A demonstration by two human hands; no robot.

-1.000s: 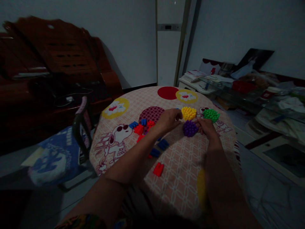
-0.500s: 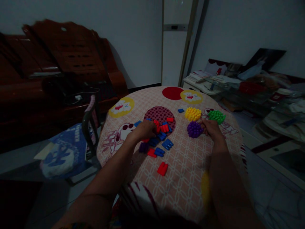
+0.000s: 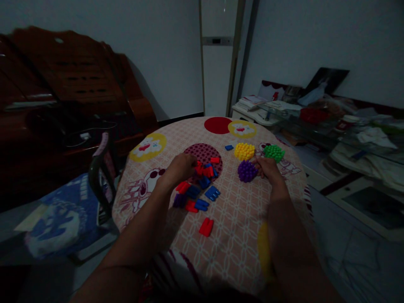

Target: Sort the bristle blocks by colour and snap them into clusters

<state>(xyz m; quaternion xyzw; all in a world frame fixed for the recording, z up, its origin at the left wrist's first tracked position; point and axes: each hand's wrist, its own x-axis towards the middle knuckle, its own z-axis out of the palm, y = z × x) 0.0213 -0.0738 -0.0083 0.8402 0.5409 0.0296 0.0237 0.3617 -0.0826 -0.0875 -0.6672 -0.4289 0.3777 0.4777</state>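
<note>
My left hand [image 3: 181,169] is over the left side of a loose pile of toy blocks, its fingers curled down and pressed together. What they hold, if anything, is hidden. Around it lie red blocks [image 3: 208,171] and blue blocks [image 3: 212,193], with a dark purple block [image 3: 180,200] at the pile's near left. My right hand [image 3: 268,169] rests at the right edge of a purple knobbly cluster [image 3: 247,171], its fingers loosely bent and apart. Behind that cluster sits a yellow one [image 3: 244,151], and a green one [image 3: 274,153] lies just beyond my right hand.
A patterned cloth covers the round table [image 3: 233,235]. One red block [image 3: 206,227] lies nearer me, and a small blue block [image 3: 229,147] lies farther back. To the left stands a chair [image 3: 102,176] before a wooden bench [image 3: 72,80]. A cluttered glass-topped cabinet [image 3: 303,126] stands right.
The view has shifted, so the table appears farther left. My left hand has moved slightly left and away from the middle of the pile. The right hand stays beside the purple cluster.
</note>
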